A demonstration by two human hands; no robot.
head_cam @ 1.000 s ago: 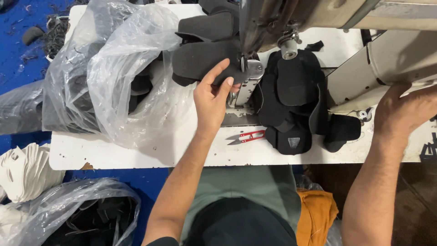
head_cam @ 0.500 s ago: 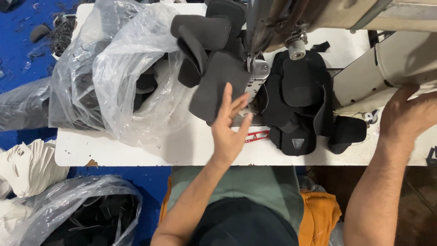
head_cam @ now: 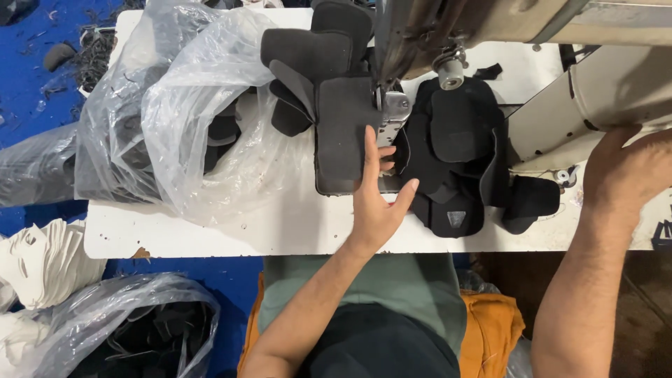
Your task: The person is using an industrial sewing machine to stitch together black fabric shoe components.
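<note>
My left hand [head_cam: 374, 199] lies flat with fingers spread, its fingertips pressing on a dark grey padded fabric piece [head_cam: 343, 136]. That piece lies under the presser foot [head_cam: 393, 106] of a beige sewing machine [head_cam: 504, 24]. More dark padded pieces [head_cam: 304, 52] trail from it toward the back. My right hand [head_cam: 623, 175] rests against the machine's right end, its fingertips hidden under the machine body. A heap of black sewn pieces [head_cam: 455, 157] sits just right of the needle.
A white table [head_cam: 210, 238] carries a clear plastic bag [head_cam: 182, 119] of dark pieces at the left. On the blue floor lie another plastic bag [head_cam: 133, 329], white cut pieces [head_cam: 42, 262] and scraps. An orange cloth [head_cam: 490, 325] hangs by my lap.
The grey piece has swung round from crosswise to lengthwise toward me under the presser foot. My left hand shifted right onto its near edge, and now covers the red snips. My right hand stayed put.
</note>
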